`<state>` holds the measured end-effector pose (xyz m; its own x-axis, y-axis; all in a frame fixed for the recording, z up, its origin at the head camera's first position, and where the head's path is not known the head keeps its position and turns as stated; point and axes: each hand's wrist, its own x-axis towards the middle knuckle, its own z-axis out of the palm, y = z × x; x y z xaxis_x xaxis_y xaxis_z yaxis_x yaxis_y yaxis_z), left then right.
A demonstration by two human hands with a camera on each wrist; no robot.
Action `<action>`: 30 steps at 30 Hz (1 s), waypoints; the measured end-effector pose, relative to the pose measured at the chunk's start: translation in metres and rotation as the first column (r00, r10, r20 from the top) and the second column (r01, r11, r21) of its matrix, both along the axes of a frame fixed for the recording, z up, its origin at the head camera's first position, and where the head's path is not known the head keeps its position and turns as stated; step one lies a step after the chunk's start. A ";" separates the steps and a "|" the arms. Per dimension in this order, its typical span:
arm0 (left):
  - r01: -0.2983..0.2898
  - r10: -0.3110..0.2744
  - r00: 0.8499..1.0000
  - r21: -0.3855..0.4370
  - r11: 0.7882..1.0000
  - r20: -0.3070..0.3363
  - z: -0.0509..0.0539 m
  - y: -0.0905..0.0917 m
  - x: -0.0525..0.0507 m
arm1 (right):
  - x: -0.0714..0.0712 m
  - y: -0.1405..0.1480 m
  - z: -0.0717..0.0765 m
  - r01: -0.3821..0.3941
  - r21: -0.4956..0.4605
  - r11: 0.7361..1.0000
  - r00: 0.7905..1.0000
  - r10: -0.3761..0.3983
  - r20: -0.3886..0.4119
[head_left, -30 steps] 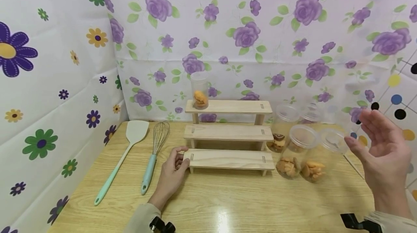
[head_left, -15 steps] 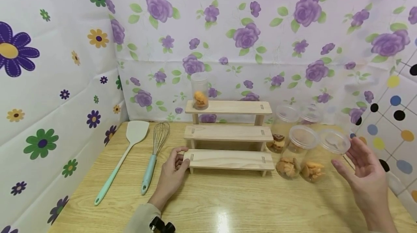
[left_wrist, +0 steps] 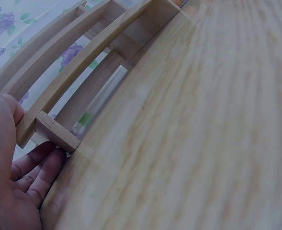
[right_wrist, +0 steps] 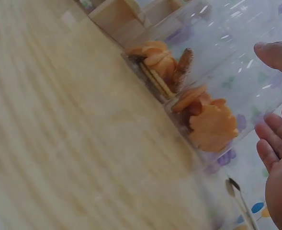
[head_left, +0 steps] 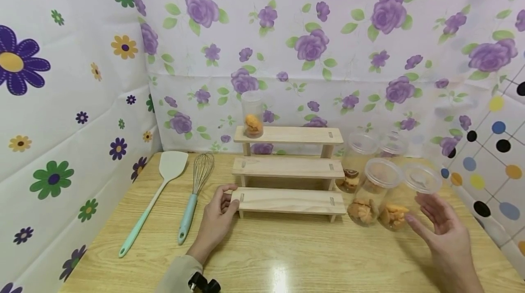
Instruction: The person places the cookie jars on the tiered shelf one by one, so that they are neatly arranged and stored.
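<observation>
Jar (head_left: 409,201) stands beside right hand (head_left: 445,236), possibly touching

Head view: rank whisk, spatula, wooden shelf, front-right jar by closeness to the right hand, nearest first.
1. Front-right jar: just left of the right hand.
2. Wooden shelf: middle, left of that jar.
3. Whisk: left of the shelf.
4. Spatula: farthest left.

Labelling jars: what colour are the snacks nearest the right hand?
Orange snacks, clearest in the right wrist view.
</observation>
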<state>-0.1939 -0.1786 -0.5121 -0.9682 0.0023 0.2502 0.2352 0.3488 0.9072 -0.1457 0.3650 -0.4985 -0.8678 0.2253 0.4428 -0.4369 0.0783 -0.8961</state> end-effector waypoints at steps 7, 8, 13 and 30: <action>0.002 -0.002 1.000 0.005 1.000 -0.005 0.000 -0.001 0.001 | -0.004 0.001 -0.010 -0.013 0.041 0.999 1.000 0.013 0.018; 0.004 -0.004 1.000 0.006 1.000 -0.005 0.000 -0.002 0.001 | -0.005 0.002 -0.011 -0.012 0.049 0.999 1.000 0.011 0.022; 0.013 -0.013 1.000 0.011 1.000 -0.003 -0.001 -0.001 0.000 | -0.007 0.006 -0.019 -0.024 0.079 0.997 0.999 0.021 0.033; 0.002 -0.002 1.000 0.006 1.000 -0.003 -0.001 -0.001 0.000 | -0.013 0.000 -0.023 0.109 0.388 0.915 0.978 -0.169 0.124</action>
